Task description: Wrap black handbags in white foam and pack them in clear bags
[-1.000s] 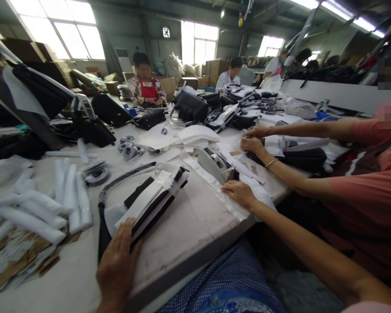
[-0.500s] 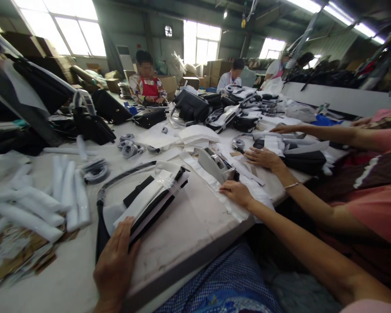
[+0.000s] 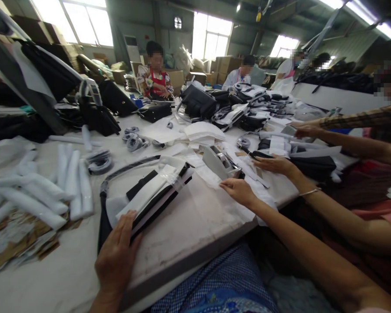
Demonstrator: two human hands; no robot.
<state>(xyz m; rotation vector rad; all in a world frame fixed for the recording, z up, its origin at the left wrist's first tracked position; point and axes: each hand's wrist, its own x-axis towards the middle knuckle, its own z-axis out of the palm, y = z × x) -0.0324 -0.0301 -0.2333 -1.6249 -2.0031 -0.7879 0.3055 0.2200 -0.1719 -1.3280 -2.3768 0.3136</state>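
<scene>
A black handbag lies on the table before me, its front wrapped with white paper and clear tape, its black handle looping out behind in clear film. My left hand grips the bag's near end, fingers over the white wrap and thumb on the right side. A grey tape dispenser stands to the right of the bag. Close to its near end, my right hand is closed in a pinch; whatever is between the fingertips, if anything, is too small to make out.
White foam tubes and torn brown card lie at left. Behind are coiled straps, paper sheets and a heap of wrapped bags. A co-worker's hand at right touches a black strap. Other people work around the table.
The view has turned slightly left. My right hand has come into a pinch by the dispenser. My left hand stays on the bag. The co-worker's near hand has lifted and turned.
</scene>
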